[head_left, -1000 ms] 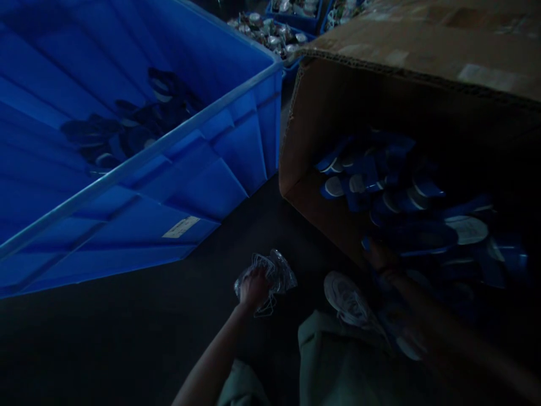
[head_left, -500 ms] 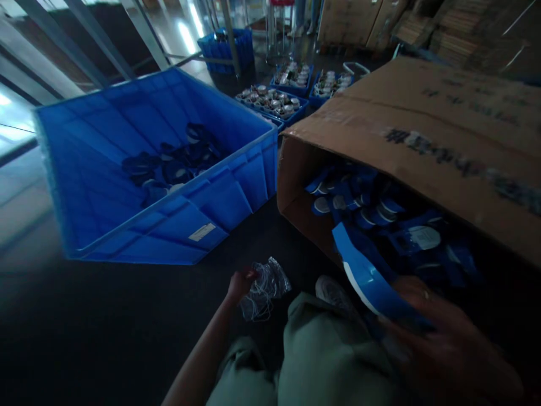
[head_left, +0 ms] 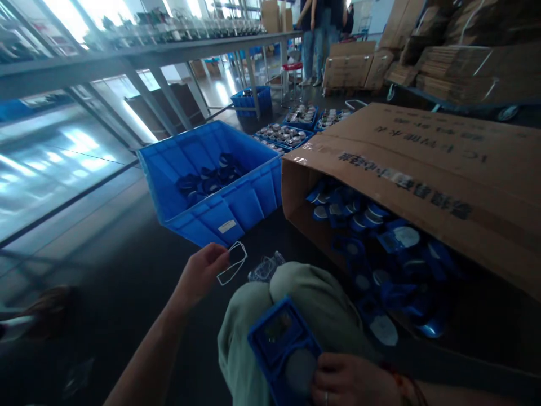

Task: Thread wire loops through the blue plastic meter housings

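My left hand [head_left: 207,268] is closed in a pinch on a thin white loop [head_left: 234,264], a cord or band whose exact kind I cannot make out. Just right of it, a clear plastic bag [head_left: 267,268] of similar loops lies on the floor, partly behind my knee. My right hand [head_left: 349,376] grips the edge of a blue plastic casing [head_left: 285,347] that has a rectangular window and a round pale disc. The casing lies over my lap. Beside my right leg, a cardboard box [head_left: 406,169] on its side holds many similar blue casings [head_left: 372,217], some spilling at its mouth.
A large blue crate [head_left: 262,189] with dark blue pieces inside stands ahead on the left. Behind it are low blue trays [head_left: 284,135] of round parts. A long metal bench [head_left: 139,56] runs along the left. Two people [head_left: 319,39] stand far back near stacked cartons [head_left: 349,67].
My left hand has risen from the plastic bag with one white loop. My right hand has brought the blue casing from the box over to my lap. The view has tilted up.
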Motion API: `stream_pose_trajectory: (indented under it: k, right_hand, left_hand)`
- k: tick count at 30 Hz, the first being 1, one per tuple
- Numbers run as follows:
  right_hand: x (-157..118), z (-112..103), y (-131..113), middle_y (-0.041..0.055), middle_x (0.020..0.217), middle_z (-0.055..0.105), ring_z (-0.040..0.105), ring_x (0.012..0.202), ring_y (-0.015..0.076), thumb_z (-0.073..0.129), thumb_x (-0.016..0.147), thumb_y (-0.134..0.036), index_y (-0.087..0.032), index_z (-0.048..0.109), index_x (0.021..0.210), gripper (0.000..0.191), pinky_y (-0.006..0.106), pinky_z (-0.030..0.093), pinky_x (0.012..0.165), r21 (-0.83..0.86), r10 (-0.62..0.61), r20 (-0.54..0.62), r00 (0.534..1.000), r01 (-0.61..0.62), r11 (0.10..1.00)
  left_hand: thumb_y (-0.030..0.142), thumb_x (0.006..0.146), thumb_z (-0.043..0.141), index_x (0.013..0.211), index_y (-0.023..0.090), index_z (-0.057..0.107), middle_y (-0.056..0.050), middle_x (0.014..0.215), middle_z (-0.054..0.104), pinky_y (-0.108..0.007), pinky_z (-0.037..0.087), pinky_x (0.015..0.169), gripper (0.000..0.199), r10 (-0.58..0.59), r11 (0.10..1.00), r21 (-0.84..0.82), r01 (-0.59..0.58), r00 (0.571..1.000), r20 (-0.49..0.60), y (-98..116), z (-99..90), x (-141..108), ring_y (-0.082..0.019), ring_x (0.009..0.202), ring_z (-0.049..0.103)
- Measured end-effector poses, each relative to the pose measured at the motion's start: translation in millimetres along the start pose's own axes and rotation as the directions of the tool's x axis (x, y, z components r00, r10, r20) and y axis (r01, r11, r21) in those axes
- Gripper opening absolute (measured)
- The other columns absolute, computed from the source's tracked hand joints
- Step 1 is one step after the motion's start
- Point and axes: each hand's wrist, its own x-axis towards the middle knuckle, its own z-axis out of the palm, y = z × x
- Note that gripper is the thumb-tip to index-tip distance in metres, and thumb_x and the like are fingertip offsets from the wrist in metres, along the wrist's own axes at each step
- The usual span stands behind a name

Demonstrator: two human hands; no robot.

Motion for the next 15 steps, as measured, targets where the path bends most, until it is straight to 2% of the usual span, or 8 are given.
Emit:
stream_pose_trajectory:
  k: [2,4,7,9,11,13,15]
  right_hand:
    - [-12.1,17.6,-6.0,-0.0025,0.065,0.062,0.051,0.058,0.0112,0.041,0.097,-0.021,-0.016,0.059,0.084,0.024,0.027,0.043,0.066,-0.031,-0.024,0.062,0.998,0.026,0.999]
    - [-17.5,17.4,-9.8,-0.0034,0.065,0.062,0.052,0.059,0.0120,0.047,0.095,-0.023,-0.018,0.059,0.084,0.017,0.028,0.042,0.066,-0.037,-0.050,0.111,0.993,0.054,0.998]
    - [-12.5,-11.2,-11.7,-0.0015,0.094,0.070,0.061,0.085,0.0129,0.048,0.095,-0.026,-0.021,0.060,0.099,0.013,0.028,0.044,0.079,0.018,-0.084,0.095,0.992,0.082,0.996]
    - [-4.1,-36.9,-11.7,0.0024,0.118,0.066,0.057,0.110,0.0149,0.045,0.096,-0.030,-0.022,0.055,0.117,0.024,0.029,0.042,0.091,0.090,-0.030,0.064,0.997,0.024,0.996]
    - [2.8,-55.5,-12.7,0.0068,0.126,0.062,0.053,0.118,0.0165,0.040,0.096,-0.031,-0.018,0.050,0.124,0.032,0.031,0.041,0.097,0.188,0.054,0.055,0.997,-0.064,0.980]
    - [3.9,-61.7,-15.9,0.0060,0.110,0.068,0.060,0.106,0.0159,0.038,0.097,-0.034,-0.018,0.054,0.113,0.028,0.030,0.043,0.090,0.282,0.079,0.003,0.997,-0.077,0.956]
    - [-1.0,-59.0,-21.0,0.0016,0.080,0.066,0.061,0.079,0.0144,0.040,0.096,-0.039,-0.020,0.056,0.088,0.026,0.028,0.044,0.075,0.304,0.174,-0.170,0.970,-0.117,0.945]
  left_hand:
    - [0.048,0.078,0.063,0.083,0.020,0.061,0.001,0.071,0.065,-0.027,0.044,0.064,0.029,0.018,0.998,0.062,-0.021,0.999,0.050,23.5,-4.6,-37.8,-0.016,0.067,0.060]
    - [0.048,0.083,0.058,0.085,0.021,0.061,0.002,0.077,0.065,-0.026,0.044,0.066,0.027,0.005,0.996,0.091,-0.016,0.994,0.114,42.4,-1.3,-74.6,-0.016,0.072,0.059]
    - [0.048,0.086,0.054,0.085,0.022,0.060,0.002,0.077,0.062,-0.025,0.043,0.065,0.026,-0.023,0.998,0.068,0.011,0.983,0.181,59.4,15.7,-119.6,-0.015,0.073,0.055]
    - [0.045,0.088,0.052,0.083,0.022,0.061,0.002,0.076,0.061,-0.024,0.043,0.065,0.025,-0.017,0.999,0.048,0.006,0.973,0.232,63.3,31.8,-140.3,-0.015,0.072,0.054]
    - [0.041,0.089,0.051,0.080,0.022,0.062,0.001,0.075,0.062,-0.024,0.044,0.064,0.024,0.007,1.000,0.019,-0.013,0.959,0.283,62.8,48.1,-155.1,-0.014,0.072,0.055]
    - [0.038,0.088,0.051,0.078,0.022,0.063,0.001,0.074,0.063,-0.023,0.045,0.063,0.022,0.038,0.999,-0.001,-0.040,0.950,0.311,59.8,62.2,-166.9,-0.014,0.071,0.057]
    - [0.035,0.088,0.052,0.079,0.023,0.063,0.001,0.072,0.065,-0.023,0.046,0.062,0.018,0.079,0.996,0.009,-0.086,0.947,0.310,56.0,73.1,-177.9,-0.014,0.068,0.059]
